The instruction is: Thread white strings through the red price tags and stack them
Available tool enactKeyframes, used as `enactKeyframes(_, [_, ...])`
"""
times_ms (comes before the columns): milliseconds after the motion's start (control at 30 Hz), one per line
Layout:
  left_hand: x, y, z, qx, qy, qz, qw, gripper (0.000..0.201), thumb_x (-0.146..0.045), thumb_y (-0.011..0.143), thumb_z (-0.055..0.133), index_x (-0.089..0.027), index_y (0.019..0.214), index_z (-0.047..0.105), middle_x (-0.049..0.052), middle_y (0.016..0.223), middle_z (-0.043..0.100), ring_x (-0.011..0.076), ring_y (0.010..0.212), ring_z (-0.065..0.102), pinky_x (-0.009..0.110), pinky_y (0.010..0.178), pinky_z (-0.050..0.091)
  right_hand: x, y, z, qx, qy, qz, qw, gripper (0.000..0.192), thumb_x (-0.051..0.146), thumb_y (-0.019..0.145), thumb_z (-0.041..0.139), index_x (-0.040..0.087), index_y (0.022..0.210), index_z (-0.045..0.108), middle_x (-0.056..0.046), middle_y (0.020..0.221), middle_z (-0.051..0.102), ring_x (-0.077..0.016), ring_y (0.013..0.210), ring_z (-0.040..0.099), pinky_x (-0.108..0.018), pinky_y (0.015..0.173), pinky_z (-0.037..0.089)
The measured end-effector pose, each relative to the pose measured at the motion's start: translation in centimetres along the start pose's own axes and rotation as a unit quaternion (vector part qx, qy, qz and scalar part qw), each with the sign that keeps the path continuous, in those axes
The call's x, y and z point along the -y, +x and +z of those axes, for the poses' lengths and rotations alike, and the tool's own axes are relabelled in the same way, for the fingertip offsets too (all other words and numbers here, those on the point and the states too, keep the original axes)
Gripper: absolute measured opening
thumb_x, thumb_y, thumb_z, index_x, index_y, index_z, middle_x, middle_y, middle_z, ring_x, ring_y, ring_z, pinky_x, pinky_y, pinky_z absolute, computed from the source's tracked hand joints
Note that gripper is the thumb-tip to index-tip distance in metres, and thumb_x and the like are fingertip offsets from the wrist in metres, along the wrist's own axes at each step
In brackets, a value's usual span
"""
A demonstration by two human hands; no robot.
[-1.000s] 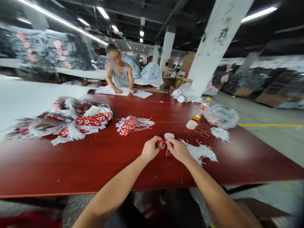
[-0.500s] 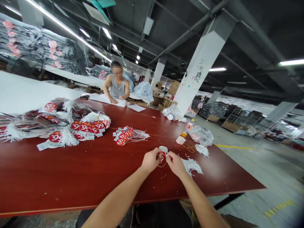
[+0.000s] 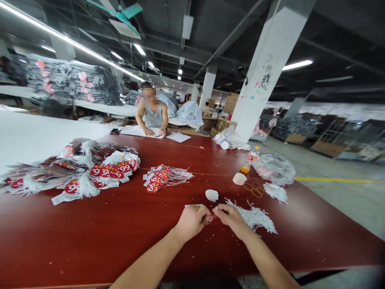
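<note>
Two hands meet at the near edge of the dark red tabletop [image 3: 120, 237], fingertips pinched together on one small red tag [image 3: 209, 218]. The left hand [image 3: 190, 221] closes on it from the left and the right hand [image 3: 231, 216] from the right, just above the wood; the tag is mostly hidden between the fingers, so only a sliver of red shows and I cannot tell whether a string is already through it. A pale strip of card [image 3: 194, 206] lies just beyond the left hand.

Just right of the hands lies a loose heap of white strings [image 3: 255, 216], and a little farther a small white lump [image 3: 211, 195]. Judging by the piles, a good share of the work looks done: a small fan of strung red tags reading 66.6 [image 3: 159, 176] sits mid-table, and a far larger mound of strung 99 tags [image 3: 90, 170] spreads over the left side. With strings left in the near heap, more seems to remain.

Farther right are some rubber bands [image 3: 255, 188], a second tuft of strings [image 3: 276, 192], a small bottle [image 3: 247, 165] and a crumpled clear bag [image 3: 275, 168]. At the far end another person [image 3: 152, 114] leans over white sheets, hands flat on them.
</note>
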State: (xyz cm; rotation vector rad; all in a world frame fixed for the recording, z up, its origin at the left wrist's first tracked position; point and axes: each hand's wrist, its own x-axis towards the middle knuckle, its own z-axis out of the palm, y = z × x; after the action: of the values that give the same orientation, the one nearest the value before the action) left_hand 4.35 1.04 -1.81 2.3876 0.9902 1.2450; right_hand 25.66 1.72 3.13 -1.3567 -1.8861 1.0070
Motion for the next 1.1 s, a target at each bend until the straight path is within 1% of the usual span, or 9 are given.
enactKeyframes(100, [-0.2, 0.0, 0.3, 0.074, 0.093, 0.054, 0.991, 0.034, -0.05, 0.082, 0.074, -0.022, 0.1, 0.066, 0.006, 0.1, 0.069, 0.0242, 0.095, 0.064, 0.039, 0.089, 0.046, -1.4, 1.9, -1.2, 0.003, -0.005, -0.001, 1.0, 0.038, 0.055, 0.087, 0.063, 0.018, 0.088, 0.073, -0.003, 0.075, 0.068, -0.018, 0.067, 0.059, -0.028, 0.064, 0.042])
enactKeyframes(200, [0.6, 0.7, -0.4, 0.105, 0.127, 0.005, 0.986, 0.061, -0.064, 0.069, 0.079, -0.026, 0.114, 0.065, 0.007, 0.114, 0.065, 0.027, 0.103, 0.061, 0.042, 0.093, 0.045, -2.5, 3.6, -0.7, 0.069, -0.071, -0.068, 0.993, 0.023, 0.041, 0.087, 0.064, 0.02, 0.085, 0.072, -0.003, 0.087, 0.073, -0.02, 0.08, 0.064, -0.028, 0.073, 0.044])
enactKeyframes(300, [2.1, 2.0, -1.3, 0.097, 0.161, -0.079, 0.979, 0.048, -0.058, 0.078, 0.076, -0.024, 0.111, 0.068, 0.007, 0.108, 0.066, 0.0239, 0.099, 0.061, 0.039, 0.09, 0.047, -3.5, 3.8, 0.6, 0.09, -0.139, -0.151, 0.975, 0.016, 0.03, 0.089, 0.059, 0.022, 0.088, 0.072, -0.003, 0.087, 0.073, -0.0183, 0.077, 0.064, -0.027, 0.069, 0.041])
enactKeyframes(433, [3.7, 3.1, -1.1, 0.155, 0.166, -0.093, 0.969, 0.031, -0.044, 0.084, 0.076, -0.025, 0.108, 0.071, 0.005, 0.102, 0.066, 0.0208, 0.096, 0.061, 0.035, 0.09, 0.049, -4.9, 3.1, 1.0, 0.083, -0.142, -0.203, 0.965, 0.016, 0.026, 0.089, 0.057, 0.024, 0.086, 0.073, 0.0, 0.088, 0.074, -0.0174, 0.078, 0.066, -0.026, 0.068, 0.039])
enactKeyframes(533, [4.1, 3.3, -0.4, 0.165, 0.184, -0.089, 0.965, 0.027, -0.036, 0.093, 0.066, -0.029, 0.118, 0.07, 0.005, 0.106, 0.065, 0.0206, 0.099, 0.06, 0.036, 0.091, 0.05, -5.5, 3.3, 0.6, 0.075, -0.12, -0.219, 0.965, 0.016, 0.024, 0.088, 0.058, 0.024, 0.085, 0.073, 0.0, 0.089, 0.075, -0.0184, 0.082, 0.068, -0.026, 0.071, 0.04])
enactKeyframes(667, [4.5, 3.6, -0.1, 0.141, 0.13, -0.104, 0.976, 0.025, -0.03, 0.096, 0.061, -0.03, 0.118, 0.071, 0.006, 0.108, 0.062, 0.0186, 0.1, 0.061, 0.032, 0.089, 0.053, -5.6, 3.9, 0.3, 0.065, -0.099, -0.189, 0.975, 0.012, 0.024, 0.085, 0.062, 0.024, 0.085, 0.074, 0.0, 0.088, 0.075, -0.0188, 0.081, 0.067, -0.027, 0.07, 0.04])
enactKeyframes(800, [4.6, 4.2, 0.1, 0.157, 0.097, -0.134, 0.974, 0.024, -0.03, 0.096, 0.059, -0.027, 0.117, 0.071, 0.005, 0.106, 0.061, 0.0164, 0.098, 0.062, 0.029, 0.087, 0.054, -5.4, 4.0, 0.4, 0.055, -0.049, -0.13, 0.989, 0.007, 0.031, 0.083, 0.07, 0.025, 0.085, 0.072, 0.001, 0.085, 0.074, -0.0174, 0.076, 0.065, -0.026, 0.066, 0.038])
enactKeyframes(1000, [4.1, 4.5, 2.3, 0.066, 0.241, -0.14, 0.958, 0.011, -0.012, 0.085, 0.059, -0.018, 0.09, 0.067, 0.005, 0.093, 0.063, 0.0179, 0.084, 0.062, 0.029, 0.074, 0.052, -4.7, 3.9, 0.2, 0.068, -0.048, -0.115, 0.99, 0.017, 0.036, 0.09, 0.063, 0.025, 0.08, 0.071, 0.0, 0.083, 0.072, -0.0181, 0.075, 0.063, -0.027, 0.069, 0.04])
enactKeyframes(1100, [3.6, 4.8, 2.2, 0.047, 0.291, -0.125, 0.948, 0.005, -0.014, 0.084, 0.061, -0.019, 0.084, 0.063, 0.005, 0.09, 0.064, 0.0221, 0.087, 0.061, 0.035, 0.078, 0.049, -4.3, 4.2, 0.1, 0.075, -0.071, -0.12, 0.987, 0.03, 0.037, 0.097, 0.052, 0.023, 0.077, 0.068, -0.003, 0.079, 0.071, -0.0187, 0.075, 0.062, -0.028, 0.071, 0.041])
